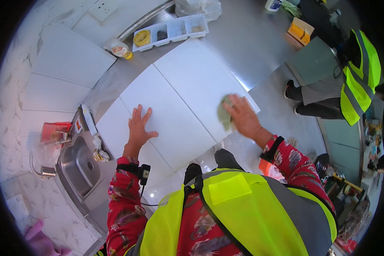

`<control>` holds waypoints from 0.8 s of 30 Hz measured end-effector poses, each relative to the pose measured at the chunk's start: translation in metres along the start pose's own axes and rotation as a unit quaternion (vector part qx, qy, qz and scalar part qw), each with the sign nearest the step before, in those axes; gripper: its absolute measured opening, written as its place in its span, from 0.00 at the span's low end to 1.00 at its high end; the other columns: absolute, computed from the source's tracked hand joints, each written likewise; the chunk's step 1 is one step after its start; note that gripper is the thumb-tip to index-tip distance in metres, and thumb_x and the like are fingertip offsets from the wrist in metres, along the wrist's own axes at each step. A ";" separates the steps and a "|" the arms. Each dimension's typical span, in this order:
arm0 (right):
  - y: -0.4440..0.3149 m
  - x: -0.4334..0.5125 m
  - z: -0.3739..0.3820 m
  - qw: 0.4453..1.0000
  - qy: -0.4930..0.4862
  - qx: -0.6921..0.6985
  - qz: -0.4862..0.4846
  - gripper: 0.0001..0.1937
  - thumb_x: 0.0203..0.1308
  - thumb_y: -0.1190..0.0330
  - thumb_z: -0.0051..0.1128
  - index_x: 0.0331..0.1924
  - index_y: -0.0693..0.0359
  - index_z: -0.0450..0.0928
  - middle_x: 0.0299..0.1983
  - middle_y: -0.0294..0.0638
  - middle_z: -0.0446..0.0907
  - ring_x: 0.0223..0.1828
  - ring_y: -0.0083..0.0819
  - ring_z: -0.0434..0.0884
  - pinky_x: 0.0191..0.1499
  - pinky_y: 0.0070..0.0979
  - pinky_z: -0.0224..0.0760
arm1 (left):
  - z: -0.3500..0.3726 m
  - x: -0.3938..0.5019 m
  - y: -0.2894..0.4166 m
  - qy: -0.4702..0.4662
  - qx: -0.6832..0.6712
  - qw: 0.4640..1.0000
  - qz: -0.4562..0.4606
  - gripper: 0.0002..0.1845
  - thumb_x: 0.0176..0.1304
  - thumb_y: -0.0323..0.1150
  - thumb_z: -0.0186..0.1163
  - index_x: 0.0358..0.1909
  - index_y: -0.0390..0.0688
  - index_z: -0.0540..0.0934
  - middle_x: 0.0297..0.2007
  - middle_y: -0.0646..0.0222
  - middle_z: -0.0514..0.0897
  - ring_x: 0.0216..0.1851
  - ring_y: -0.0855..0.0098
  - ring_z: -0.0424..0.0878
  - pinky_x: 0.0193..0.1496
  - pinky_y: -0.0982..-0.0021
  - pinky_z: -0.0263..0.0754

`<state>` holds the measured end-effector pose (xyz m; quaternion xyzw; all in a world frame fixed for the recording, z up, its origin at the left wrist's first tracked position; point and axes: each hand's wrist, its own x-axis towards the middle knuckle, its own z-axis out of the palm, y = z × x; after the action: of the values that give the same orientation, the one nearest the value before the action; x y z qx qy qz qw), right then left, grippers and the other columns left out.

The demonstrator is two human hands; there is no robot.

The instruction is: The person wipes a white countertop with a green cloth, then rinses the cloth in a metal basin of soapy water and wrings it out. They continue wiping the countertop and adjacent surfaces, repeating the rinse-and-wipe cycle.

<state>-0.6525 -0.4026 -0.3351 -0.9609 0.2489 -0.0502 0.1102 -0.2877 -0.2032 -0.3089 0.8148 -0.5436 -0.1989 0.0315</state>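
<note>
A large white panel (179, 105) with dark seam lines lies on the metal counter before me. My left hand (139, 129) rests flat on its left part, fingers spread, holding nothing. Near the panel's right edge, my right hand (242, 116) presses on a green cloth (224, 113); the hand and cloth are slightly blurred. The cloth lies partly under the fingers, against the white surface.
A steel sink (81, 166) with a faucet is at left, beside a crumpled cloth (100, 149). A compartment tray (171, 32) and a bottle (120, 50) stand beyond the panel. At right, another person in a yellow vest (360, 76) stands by cabinets.
</note>
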 end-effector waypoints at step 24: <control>-0.109 -0.029 0.048 0.987 0.144 0.042 0.061 0.25 0.53 0.74 0.49 0.59 0.58 0.68 0.65 0.51 0.61 0.67 0.48 0.60 0.69 0.45 0.49 | 0.009 0.014 -0.014 0.008 0.081 0.995 0.062 0.55 0.37 0.48 0.75 0.71 0.55 0.58 0.71 0.48 0.49 0.71 0.44 0.47 0.60 0.39 0.58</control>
<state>-0.6190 -0.2864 -0.3569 -0.9210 0.3185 -0.1919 0.1158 -0.2741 -0.2084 -0.3253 0.7808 -0.6075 -0.1450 -0.0180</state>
